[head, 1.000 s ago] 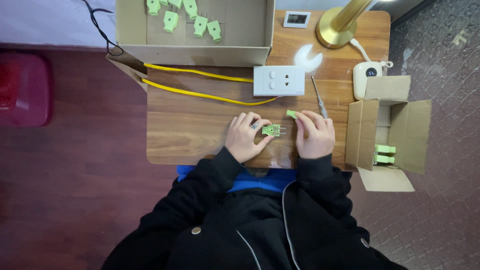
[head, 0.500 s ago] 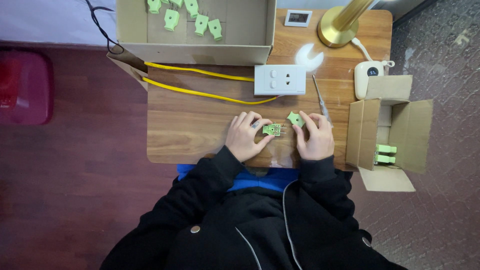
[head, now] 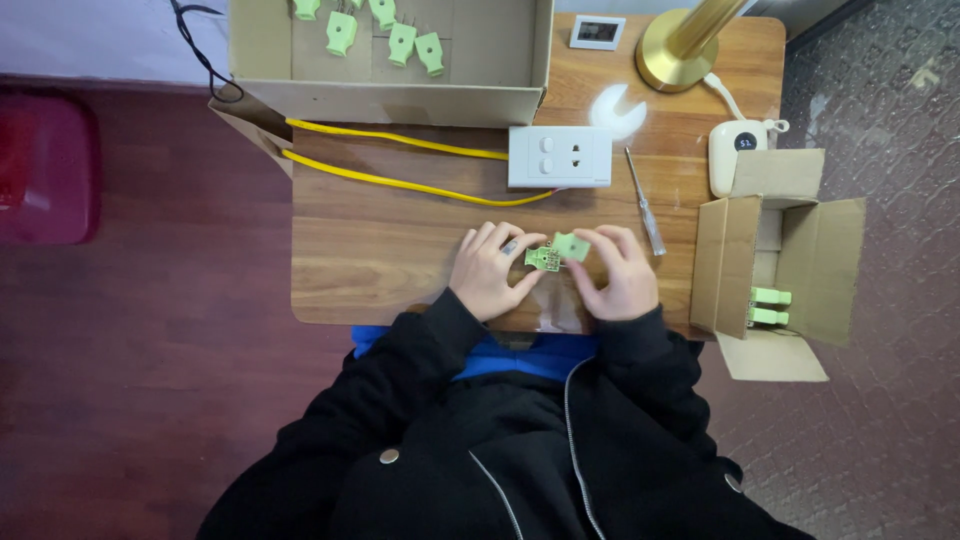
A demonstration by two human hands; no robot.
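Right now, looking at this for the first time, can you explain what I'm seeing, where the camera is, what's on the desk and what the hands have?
There is no machine here: a person in a dark jacket works with bare hands, filmed from a camera on their head, looking straight down. The left hand and the right hand meet over a wooden table, holding two parts of a small green plug between the fingers. Behind them lie a white socket panel with a yellow cable, a screwdriver and a brass lamp base. A cardboard box at the back holds more green plugs; a smaller box stands to the right.
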